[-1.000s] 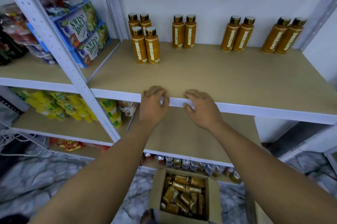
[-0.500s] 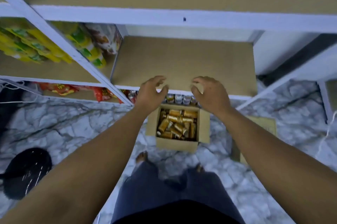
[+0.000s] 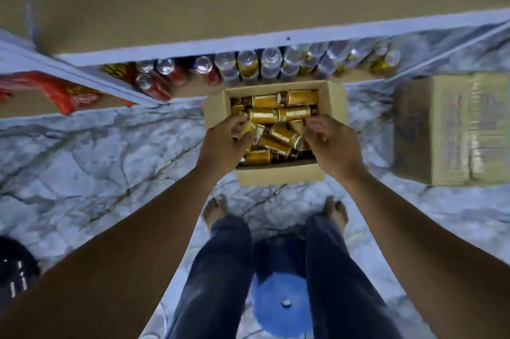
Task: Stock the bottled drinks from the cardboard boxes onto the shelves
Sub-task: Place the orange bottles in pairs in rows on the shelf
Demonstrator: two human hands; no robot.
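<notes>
Bottles [image 3: 294, 113], glossy gold cylinders, jumbled in cardboard box [image 3: 278, 175]

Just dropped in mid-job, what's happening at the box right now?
A person stands over the open cardboard box on the floor, both hands among the jumbled gold bottles. The left hand curls around one bottle; whether the right hand grips anything is unclear. A second closed box sits to the right.

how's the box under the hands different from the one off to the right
The open box is open on top and shows jumbled gold bottles; the closed box is shut, contents hidden. The left hand and right hand reach into the open box; the closed box stands apart, untouched. Both are brown cardboard on the floor.
</notes>
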